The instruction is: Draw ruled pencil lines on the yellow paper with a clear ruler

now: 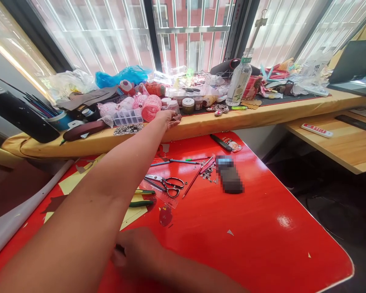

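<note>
My left hand (pixel 171 118) reaches far forward to the front edge of the windowsill, beside a pink yarn roll (pixel 151 108) and small lidded jars (pixel 188 105). Its fingers are bent together round a small dark brown thing that I cannot make out. Low over the red table (pixel 262 228), my right hand (pixel 138 250) is curled and slightly blurred, partly behind the left forearm. A bit of something dark shows in its grip. Scissors (pixel 172 187), green-handled pliers (pixel 142 203) and a dark red piece (pixel 165 215) lie in front of it.
Pencils (pixel 198 177), small metal rings (pixel 208 173), a blurred-out dark object (pixel 231 177) and a black cutter (pixel 221 142) lie on the table. Along the sill stand a compartment box (pixel 128 117), a clear bottle (pixel 239 81) and a black cylinder (pixel 21 114). A wooden desk (pixel 338 142) is at right.
</note>
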{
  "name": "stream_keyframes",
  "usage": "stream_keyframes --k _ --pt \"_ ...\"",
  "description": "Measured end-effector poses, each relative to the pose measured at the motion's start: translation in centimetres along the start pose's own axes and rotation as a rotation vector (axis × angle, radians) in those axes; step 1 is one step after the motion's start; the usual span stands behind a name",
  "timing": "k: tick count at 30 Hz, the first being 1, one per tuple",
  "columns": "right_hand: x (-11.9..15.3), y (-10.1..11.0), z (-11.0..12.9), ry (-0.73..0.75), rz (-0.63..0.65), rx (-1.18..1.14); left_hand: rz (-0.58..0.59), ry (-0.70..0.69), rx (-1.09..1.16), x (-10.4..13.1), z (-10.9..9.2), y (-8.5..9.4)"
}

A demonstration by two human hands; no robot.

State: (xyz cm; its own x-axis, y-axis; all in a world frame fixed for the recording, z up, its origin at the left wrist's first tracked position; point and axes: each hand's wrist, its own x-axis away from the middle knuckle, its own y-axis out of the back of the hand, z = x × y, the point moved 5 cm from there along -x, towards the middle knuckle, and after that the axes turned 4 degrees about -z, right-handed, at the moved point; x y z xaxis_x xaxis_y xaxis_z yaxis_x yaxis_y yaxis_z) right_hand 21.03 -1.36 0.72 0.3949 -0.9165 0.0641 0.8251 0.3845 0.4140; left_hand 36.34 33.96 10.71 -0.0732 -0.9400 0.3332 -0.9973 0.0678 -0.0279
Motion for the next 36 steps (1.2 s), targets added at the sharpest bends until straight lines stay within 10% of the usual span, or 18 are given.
stream_keyframes --k 14,22,29,36 --pt "0.0 -0.1 -0.2 -0.048 -0.006 0.001 -0.003 -0.078 -0.187 2.3 -0.4 2.9" --pt "-0.1 -0.1 -0.1 -0.017 -0.007 0.046 0.093 -0.2 -0.251 7.4 0.7 5.7" --pt "0.1 0.0 0.0 0.008 -0.02 0.071 0.208 -0.266 -0.211 15.6 5.7 12.6" --pt "-0.1 -0.3 -0.2 0.054 -0.059 0.087 0.016 -0.313 -0.213 21.9 11.0 24.3"
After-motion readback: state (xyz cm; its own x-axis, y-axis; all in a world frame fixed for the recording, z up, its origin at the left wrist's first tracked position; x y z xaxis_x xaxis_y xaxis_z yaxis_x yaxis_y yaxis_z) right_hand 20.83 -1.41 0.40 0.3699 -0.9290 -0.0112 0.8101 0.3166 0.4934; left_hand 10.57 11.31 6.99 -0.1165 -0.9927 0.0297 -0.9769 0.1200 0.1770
